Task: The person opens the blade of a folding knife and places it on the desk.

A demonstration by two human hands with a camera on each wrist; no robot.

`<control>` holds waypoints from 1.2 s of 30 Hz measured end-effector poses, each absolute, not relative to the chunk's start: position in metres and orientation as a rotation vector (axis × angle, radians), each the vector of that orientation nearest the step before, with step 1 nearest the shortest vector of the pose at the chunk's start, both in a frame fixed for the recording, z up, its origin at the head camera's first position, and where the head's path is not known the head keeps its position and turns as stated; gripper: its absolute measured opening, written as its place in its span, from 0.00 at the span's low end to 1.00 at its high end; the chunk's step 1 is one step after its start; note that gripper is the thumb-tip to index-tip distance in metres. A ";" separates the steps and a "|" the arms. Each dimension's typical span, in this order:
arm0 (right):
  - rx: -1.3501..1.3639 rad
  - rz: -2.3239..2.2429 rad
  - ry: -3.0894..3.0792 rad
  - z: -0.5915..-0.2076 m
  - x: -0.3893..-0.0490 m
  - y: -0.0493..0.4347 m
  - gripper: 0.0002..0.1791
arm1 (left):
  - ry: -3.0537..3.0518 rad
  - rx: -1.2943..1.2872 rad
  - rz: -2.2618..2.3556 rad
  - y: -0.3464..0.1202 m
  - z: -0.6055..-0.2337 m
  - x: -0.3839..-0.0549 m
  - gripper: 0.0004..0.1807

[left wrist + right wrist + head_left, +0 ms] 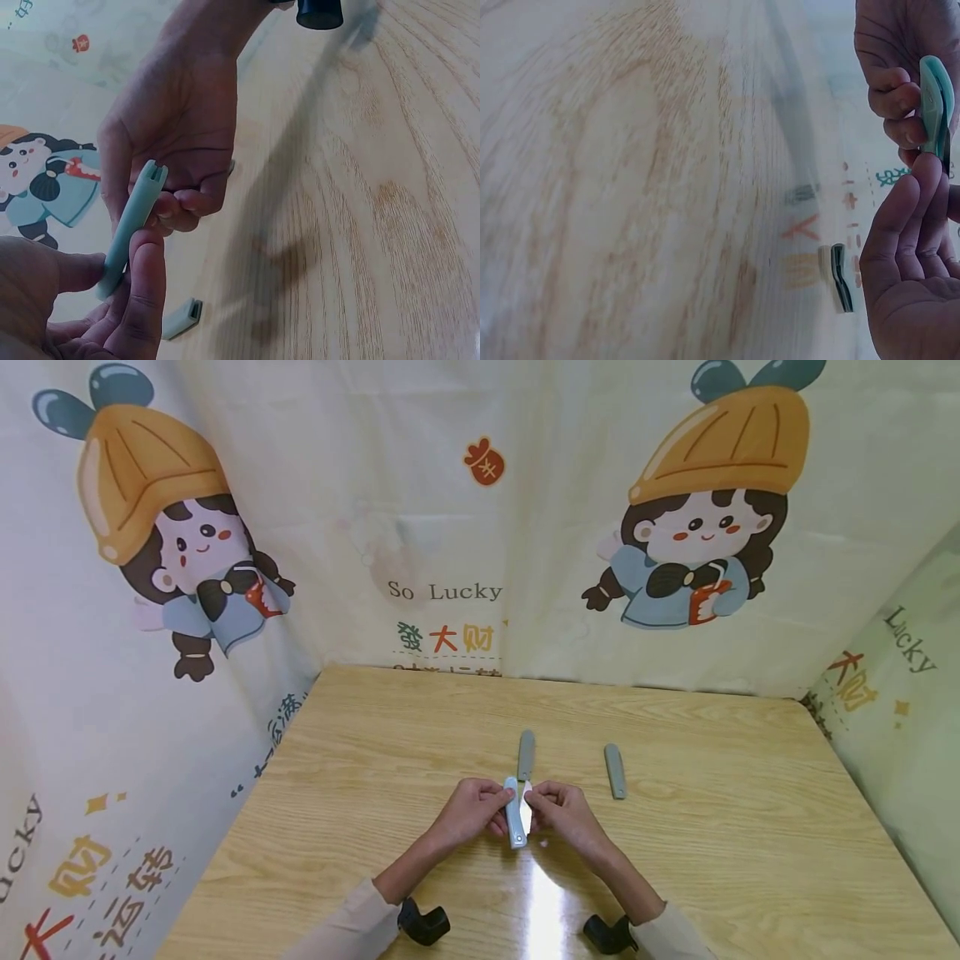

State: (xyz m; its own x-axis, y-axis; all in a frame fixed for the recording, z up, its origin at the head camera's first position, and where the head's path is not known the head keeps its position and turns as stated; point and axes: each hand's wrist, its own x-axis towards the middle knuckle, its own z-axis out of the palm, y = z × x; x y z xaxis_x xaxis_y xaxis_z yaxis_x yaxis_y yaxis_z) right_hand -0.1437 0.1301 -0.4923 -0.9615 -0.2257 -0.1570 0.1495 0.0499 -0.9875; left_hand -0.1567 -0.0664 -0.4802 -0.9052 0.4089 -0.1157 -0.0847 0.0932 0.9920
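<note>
In the head view my left hand [472, 810] grips the pale blue-green handle of a folding knife [513, 817], thumb along its face. My right hand [568, 814] pinches the bright blade [527, 814], which lies beside the handle at a narrow angle. The left wrist view shows the slotted end of the handle [131, 225] pointing up between the thumb and fingers. Seen from the right wrist, the handle [935, 105] overlaps the right fingertips, and most of the blade is hidden behind them.
Just beyond the hands lies a grey slotted handle [527, 753] on the wooden table [375, 735]. A second grey handle [615, 771] lies farther right. Printed cloth [555, 568] hangs behind and at both sides. Black wrist mounts [423, 922] sit on the forearms.
</note>
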 end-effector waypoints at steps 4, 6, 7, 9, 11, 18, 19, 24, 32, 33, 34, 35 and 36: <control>-0.079 -2.003 2.051 -0.493 -0.143 0.132 0.14 | 2.007 0.300 1.870 -0.068 -0.483 -0.158 0.15; -0.071 -2.010 2.046 -0.493 -0.143 0.132 0.14 | 1.997 0.298 1.878 -0.069 -0.483 -0.158 0.15; -0.062 -2.010 2.048 -0.492 -0.143 0.132 0.14 | 1.989 0.299 1.884 -0.069 -0.483 -0.158 0.15; -0.039 -2.018 2.049 -0.492 -0.142 0.132 0.14 | 1.981 0.301 1.889 -0.069 -0.483 -0.158 0.15; -0.022 -2.025 2.052 -0.492 -0.142 0.132 0.14 | 1.975 0.302 1.891 -0.070 -0.482 -0.158 0.15; 0.010 -2.040 2.068 -0.496 -0.141 0.133 0.13 | 1.960 0.287 1.913 -0.071 -0.480 -0.156 0.15; 0.017 -2.044 2.070 -0.496 -0.140 0.133 0.13 | 1.956 0.284 1.920 -0.071 -0.481 -0.156 0.15; 0.041 -2.063 2.078 -0.497 -0.138 0.133 0.12 | 1.949 0.270 1.930 -0.072 -0.483 -0.156 0.15; 0.025 -2.019 2.120 -0.495 -0.135 0.140 0.12 | 2.355 0.666 1.499 -0.090 -0.475 -0.159 0.36; 0.015 -2.015 2.123 -0.495 -0.135 0.141 0.12 | 2.429 0.809 1.399 -0.092 -0.475 -0.160 0.38; 0.002 -2.010 2.121 -0.495 -0.134 0.143 0.13 | 2.498 0.973 1.294 -0.093 -0.474 -0.161 0.39; -0.014 -2.006 2.113 -0.496 -0.134 0.144 0.13 | 2.560 1.140 1.187 -0.094 -0.473 -0.162 0.38; -0.034 -2.004 2.100 -0.496 -0.133 0.145 0.13 | 2.631 1.304 1.068 -0.094 -0.473 -0.163 0.37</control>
